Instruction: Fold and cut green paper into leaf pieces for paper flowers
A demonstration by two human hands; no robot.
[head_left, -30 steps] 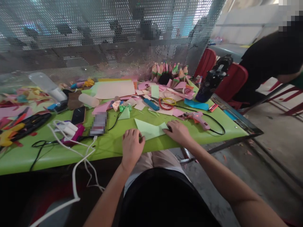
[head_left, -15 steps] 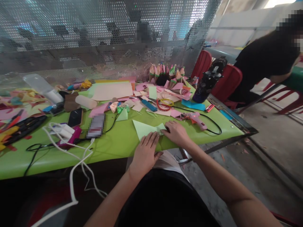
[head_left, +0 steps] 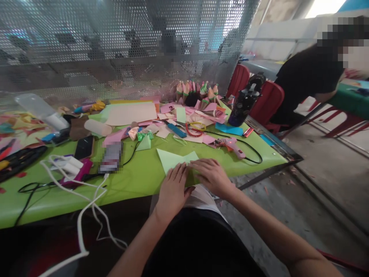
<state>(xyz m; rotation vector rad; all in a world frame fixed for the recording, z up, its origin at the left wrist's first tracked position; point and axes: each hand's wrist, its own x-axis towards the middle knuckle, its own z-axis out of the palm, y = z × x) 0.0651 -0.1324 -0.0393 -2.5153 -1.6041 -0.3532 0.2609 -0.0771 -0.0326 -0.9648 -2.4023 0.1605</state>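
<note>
A folded sheet of pale green paper lies near the front edge of the green-covered table. My left hand rests flat on its lower part, fingers stretched out. My right hand lies over the paper's right side with its fingers extended, close to the left fingertips. Both hands hide the lower edge of the paper. A pink glue gun lies to the right beyond my right hand, and a small folded green paper piece is behind the sheet.
Paper cones stand at the back among paper scraps. A dark bottle stands at the right; scissors and a blue cutter lie mid-table. Phones and a white cable occupy the left. A co-worker sits at another table.
My right hand has shifted from pinching the paper's right corner to lying flatter across it, nearer my left hand. The view has turned slightly right.
</note>
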